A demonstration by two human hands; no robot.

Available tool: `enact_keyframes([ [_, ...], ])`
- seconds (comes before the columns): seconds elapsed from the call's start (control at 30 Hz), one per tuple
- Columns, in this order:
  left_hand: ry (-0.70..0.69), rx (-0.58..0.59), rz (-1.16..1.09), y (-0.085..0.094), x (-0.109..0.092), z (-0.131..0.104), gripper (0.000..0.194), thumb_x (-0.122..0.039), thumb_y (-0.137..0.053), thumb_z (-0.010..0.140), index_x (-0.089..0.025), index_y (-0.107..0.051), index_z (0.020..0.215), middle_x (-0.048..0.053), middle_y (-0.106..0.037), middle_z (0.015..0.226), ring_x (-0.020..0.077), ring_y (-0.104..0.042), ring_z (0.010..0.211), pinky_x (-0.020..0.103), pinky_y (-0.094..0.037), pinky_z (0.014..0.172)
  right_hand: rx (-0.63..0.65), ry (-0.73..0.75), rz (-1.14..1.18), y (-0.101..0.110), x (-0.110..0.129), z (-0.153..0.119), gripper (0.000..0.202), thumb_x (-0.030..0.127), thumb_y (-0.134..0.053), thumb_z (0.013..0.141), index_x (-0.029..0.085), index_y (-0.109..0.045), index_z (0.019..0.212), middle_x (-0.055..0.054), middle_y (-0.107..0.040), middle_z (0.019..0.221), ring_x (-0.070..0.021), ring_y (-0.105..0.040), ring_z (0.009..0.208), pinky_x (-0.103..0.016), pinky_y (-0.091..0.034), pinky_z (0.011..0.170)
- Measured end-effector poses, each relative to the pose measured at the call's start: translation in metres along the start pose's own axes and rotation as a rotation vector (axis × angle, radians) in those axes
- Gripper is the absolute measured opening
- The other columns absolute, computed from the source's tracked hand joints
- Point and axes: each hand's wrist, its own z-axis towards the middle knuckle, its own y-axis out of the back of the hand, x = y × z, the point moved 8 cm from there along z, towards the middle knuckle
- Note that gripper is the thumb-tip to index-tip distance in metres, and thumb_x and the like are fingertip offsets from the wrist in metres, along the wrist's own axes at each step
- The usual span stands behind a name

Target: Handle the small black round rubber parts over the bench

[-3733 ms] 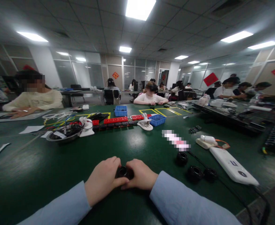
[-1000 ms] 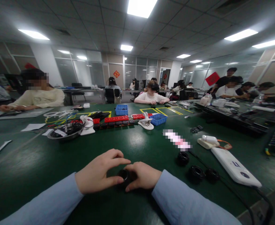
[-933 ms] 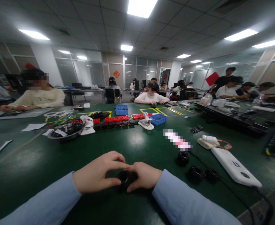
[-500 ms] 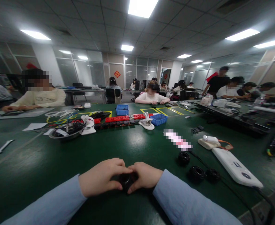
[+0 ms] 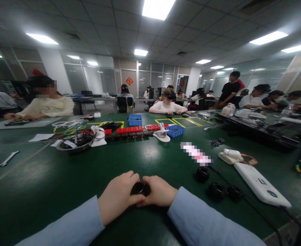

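Between my two hands is a black ring-shaped part [image 5: 140, 188], just above or on the green tabletop; its lower side is hidden. My left hand [image 5: 121, 194] curls round its left side, thumb along the near edge. From the right, my right hand [image 5: 158, 191] closes on the same part, its fingertips mostly out of sight. Similar black ring-shaped parts lie to the right of my right hand: one farther back [image 5: 203, 174], a larger one [image 5: 217, 190] and one nearer the cable [image 5: 234, 192].
On the right lie a white power bank [image 5: 262, 184] with a black cable and a white earbud case [image 5: 231, 156]. Ahead stand red power strips [image 5: 130, 130], blue baskets [image 5: 175, 131] and a metal bowl of cables [image 5: 74, 146]. A wrench [image 5: 9, 159] lies left. Co-workers sit around.
My left hand has shifted round the ring-shaped part, its thumb now across the near edge, and the part's top shows more. The camera view has moved slightly.
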Motion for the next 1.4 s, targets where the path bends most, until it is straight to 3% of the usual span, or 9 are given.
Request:
enact_keyframes([
  [0.27, 0.051, -0.023, 0.051, -0.002, 0.001, -0.002, 0.037, -0.051, -0.062, 0.070, -0.019, -0.053, 0.085, 0.002, -0.059, 0.083, 0.0214, -0.056, 0.077, 0.032, -0.041, 0.066, -0.006, 0.054, -0.061, 0.001, 0.002, 0.000, 0.041, 0.049, -0.071, 0.058, 0.018, -0.058, 0.080, 0.003, -0.054, 0.066, -0.0103, -0.046, 0.056, -0.021, -0.029, 0.047],
  [0.47, -0.059, -0.029, -0.101, 0.012, 0.007, 0.000, 0.037, -0.046, -0.058, 0.077, -0.020, -0.053, 0.103, 0.004, -0.057, 0.099, 0.0216, -0.054, 0.091, 0.033, -0.041, 0.078, 0.040, 0.125, -0.062, 0.005, 0.004, -0.002, 0.042, 0.049, -0.072, 0.059, 0.018, -0.061, 0.086, 0.002, -0.055, 0.070, -0.0118, -0.048, 0.061, -0.021, -0.033, 0.053],
  [0.63, -0.323, 0.166, -0.232, 0.013, -0.004, -0.005, 0.039, -0.032, -0.066, 0.073, -0.026, -0.056, 0.110, 0.001, -0.055, 0.107, 0.0195, -0.052, 0.099, 0.030, -0.041, 0.086, 0.156, 0.244, -0.106, -0.002, 0.009, -0.003, 0.042, 0.047, -0.074, 0.059, 0.021, -0.065, 0.090, 0.000, -0.055, 0.079, -0.0174, -0.052, 0.078, -0.027, -0.039, 0.069],
  [0.8, -0.399, 0.294, -0.265, 0.006, -0.012, -0.011, 0.047, -0.018, -0.070, 0.069, -0.031, -0.057, 0.112, -0.001, -0.055, 0.110, 0.0189, -0.052, 0.101, 0.028, -0.040, 0.088, 0.214, 0.296, -0.083, -0.008, 0.010, -0.004, 0.041, 0.044, -0.075, 0.058, 0.023, -0.067, 0.092, 0.000, -0.058, 0.089, -0.0198, -0.052, 0.089, -0.030, -0.038, 0.080],
  [1.13, -0.335, 0.241, -0.268, 0.004, -0.009, -0.007, 0.042, -0.028, -0.073, 0.068, -0.030, -0.059, 0.107, -0.001, -0.057, 0.105, 0.0187, -0.054, 0.097, 0.027, -0.041, 0.083, 0.188, 0.244, -0.014, -0.006, 0.009, -0.003, 0.041, 0.043, -0.079, 0.052, 0.021, -0.067, 0.086, 0.003, -0.060, 0.080, -0.0156, -0.054, 0.077, -0.025, -0.039, 0.070],
  [1.4, -0.106, 0.118, -0.166, 0.005, -0.004, -0.006, 0.033, -0.034, -0.073, 0.064, -0.021, -0.058, 0.090, 0.000, -0.057, 0.091, 0.0198, -0.055, 0.086, 0.028, -0.041, 0.069, 0.144, 0.145, 0.077, -0.005, 0.006, -0.002, 0.044, 0.042, -0.079, 0.051, 0.018, -0.063, 0.084, 0.005, -0.056, 0.067, -0.0107, -0.048, 0.059, -0.021, -0.034, 0.053],
])
